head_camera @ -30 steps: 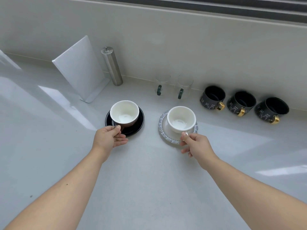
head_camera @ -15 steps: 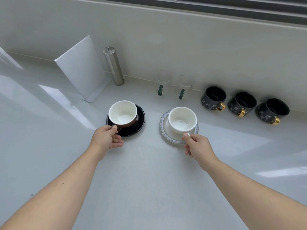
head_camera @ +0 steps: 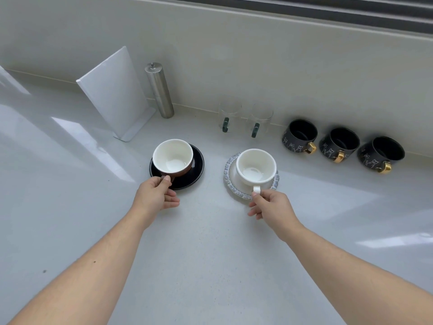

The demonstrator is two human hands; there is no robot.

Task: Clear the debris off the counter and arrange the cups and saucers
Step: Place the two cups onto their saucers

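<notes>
Brown ceramic cup with white interior (head_camera: 173, 158) on black round saucer (head_camera: 194, 170), handle pinched by left hand (head_camera: 154, 195), white ceramic cup (head_camera: 256, 166) on blue-rimmed scalloped saucer (head_camera: 230, 184), handle pinched by right hand (head_camera: 273, 207), pale glossy surface (head_camera: 210, 266).

Two hands are in view, the left hand (head_camera: 156, 193) and the right hand (head_camera: 273, 206). Two cups sit on saucers: one brown cup (head_camera: 173, 158) and one white cup (head_camera: 255, 166). There are two saucers, one black saucer (head_camera: 194, 171) and one patterned saucer (head_camera: 230, 184). Three dark mugs with gold handles stand in a row: (head_camera: 298, 137), (head_camera: 338, 144), (head_camera: 379, 153). Two clear glass mugs (head_camera: 228, 114) (head_camera: 260, 118) stand by the wall. There is one steel grinder (head_camera: 159, 90) and one white stand (head_camera: 117, 95).
</notes>
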